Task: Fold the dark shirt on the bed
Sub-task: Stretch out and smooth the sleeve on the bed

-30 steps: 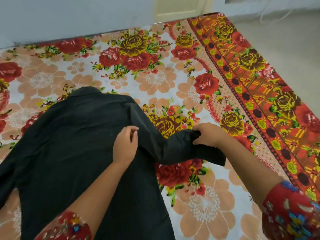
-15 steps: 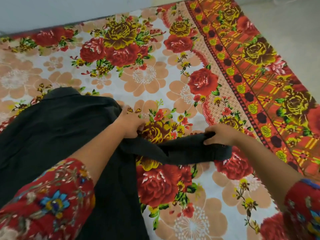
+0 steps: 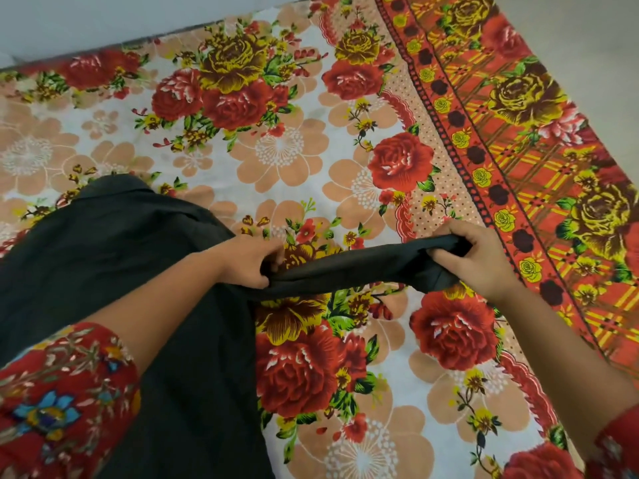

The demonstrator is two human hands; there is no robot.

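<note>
The dark shirt (image 3: 103, 271) is spread flat on the bed (image 3: 294, 150), in the left part of the view. Its body runs from the collar (image 3: 114, 184) at the far end down past the lower edge of the picture. One shirt sleeve (image 3: 345, 267) is drawn out to the right and stretched taut between two hands; whether it is lifted clear of the sheet cannot be told. At the shoulder end it is pinched by the left hand (image 3: 249, 261), fingers curled on the cloth right at the shirt's side edge. At the far end it is gripped by the right hand (image 3: 480, 261), fingers wrapped round the bunched fabric. That end is held just inside the red and yellow border band (image 3: 518, 150) of the sheet, near the bed's right edge. Past that edge, pale floor (image 3: 587, 36) is seen. Open sheet is seen beyond the sleeve, right up to the far edge where the bed meets the wall (image 3: 103, 19). More open sheet lies below the sleeve, to the right of the shirt's long side edge. The left forearm is laid across the shirt's body, with red patterned cloth (image 3: 62, 402) seen on it at lower left.
</note>
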